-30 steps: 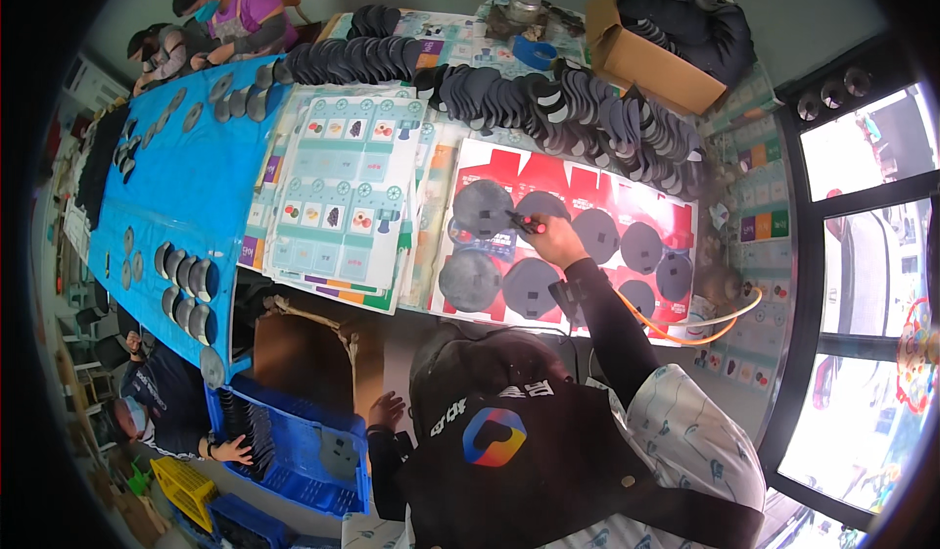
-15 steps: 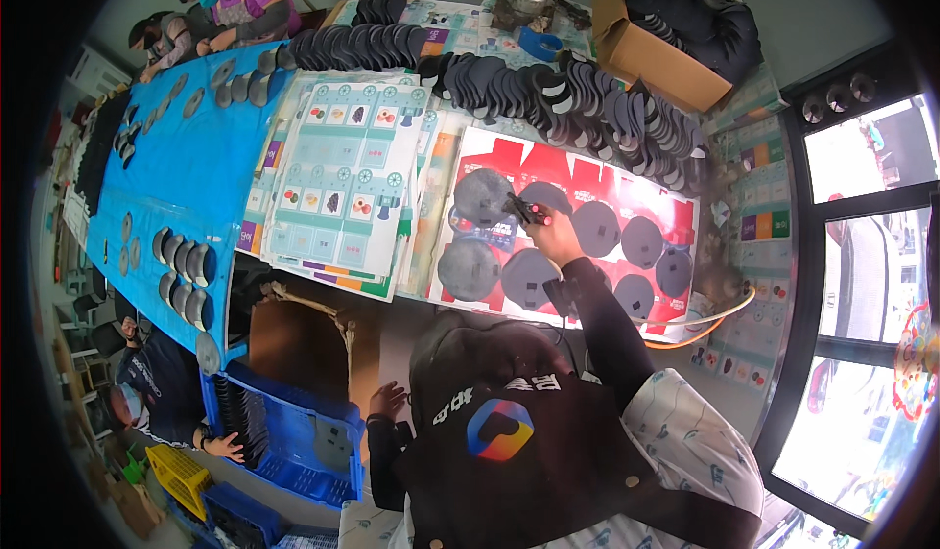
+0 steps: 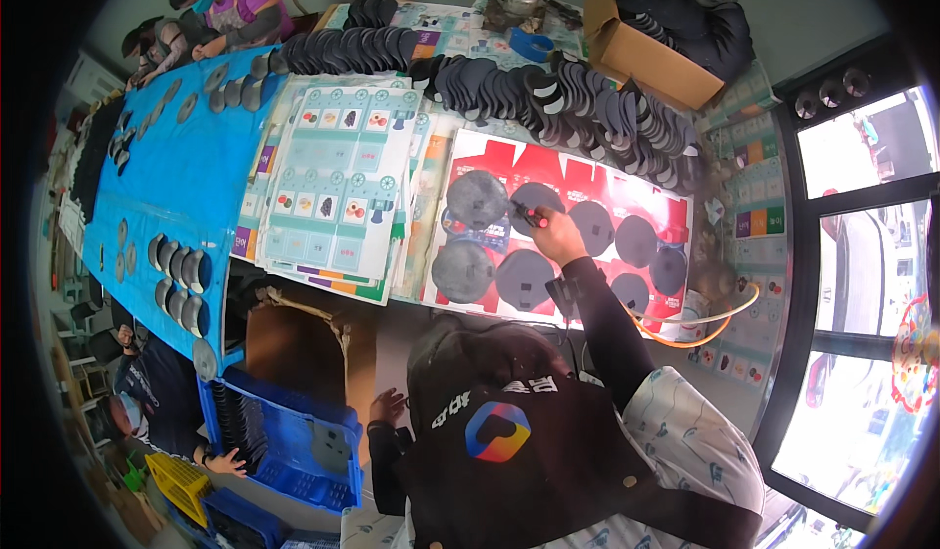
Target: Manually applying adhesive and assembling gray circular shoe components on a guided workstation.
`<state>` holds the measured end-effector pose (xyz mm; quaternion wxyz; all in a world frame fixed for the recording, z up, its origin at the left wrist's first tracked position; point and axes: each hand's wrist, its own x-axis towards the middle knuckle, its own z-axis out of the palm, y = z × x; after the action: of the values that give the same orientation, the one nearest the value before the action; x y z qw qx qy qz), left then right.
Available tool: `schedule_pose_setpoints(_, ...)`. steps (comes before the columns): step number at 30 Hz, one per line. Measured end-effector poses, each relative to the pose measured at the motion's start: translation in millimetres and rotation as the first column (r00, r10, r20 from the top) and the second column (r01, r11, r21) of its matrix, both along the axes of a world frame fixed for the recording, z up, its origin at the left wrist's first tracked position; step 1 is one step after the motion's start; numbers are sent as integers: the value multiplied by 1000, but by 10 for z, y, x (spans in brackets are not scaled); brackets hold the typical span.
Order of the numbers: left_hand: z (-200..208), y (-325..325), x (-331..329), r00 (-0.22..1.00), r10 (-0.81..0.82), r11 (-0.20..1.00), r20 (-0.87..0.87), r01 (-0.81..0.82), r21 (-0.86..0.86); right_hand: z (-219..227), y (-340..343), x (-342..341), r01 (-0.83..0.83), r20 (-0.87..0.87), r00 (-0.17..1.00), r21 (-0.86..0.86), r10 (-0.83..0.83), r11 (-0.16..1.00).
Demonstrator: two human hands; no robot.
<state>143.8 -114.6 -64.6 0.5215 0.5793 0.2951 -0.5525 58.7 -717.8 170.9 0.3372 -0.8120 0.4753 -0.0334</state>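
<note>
My right hand point(image 3: 558, 236) reaches over a red and white printed sheet point(image 3: 470, 147), closed on a dark, slim tool point(image 3: 529, 216), possibly a brush. Several round dark-grey pads lie in two rows on the sheet. The tool is over the lower edge of one far-row pad point(image 3: 539, 196), just right of the far-left pad point(image 3: 477, 199). A near-row pad point(image 3: 523, 281) lies below my wrist, and my forearm covers part of the others. My left hand point(image 3: 389, 405) hangs low beside my dark apron, off the table, fingers apart and holding nothing visible.
Overlapping dark curved pieces point(image 3: 578, 98) line the table's back, near a cardboard box point(image 3: 656, 64) of more. Printed sheets point(image 3: 333, 177) are stacked left, beside a blue-covered table point(image 3: 176, 196). A co-worker's hand point(image 3: 227, 464) is at a blue crate point(image 3: 323, 392). Hoses point(image 3: 705, 335) curve at right.
My right hand has shifted the tool slightly right, from the far-left pad's edge toward the pad beside it. My left hand stays low. The whole view has moved slightly.
</note>
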Motion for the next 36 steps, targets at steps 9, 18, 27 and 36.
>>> schedule_pose_setpoints(9,4,-187,89,999,-33,999,19,33,10,-48,-133,-583,144,122,981,59,-150,988)
schedule_pose_setpoints(18,115,-522,288,985,-165,986,57,166,-20,14,-351,-842,44,139,986,311,-91,949)
schedule_pose_setpoints(27,-13,-476,282,985,-150,988,88,151,-3,-78,-452,-810,-73,157,985,42,66,996)
schedule_pose_setpoints(36,-133,-331,93,985,-174,983,10,174,-64,44,-345,-1025,123,23,992,-48,-122,991)
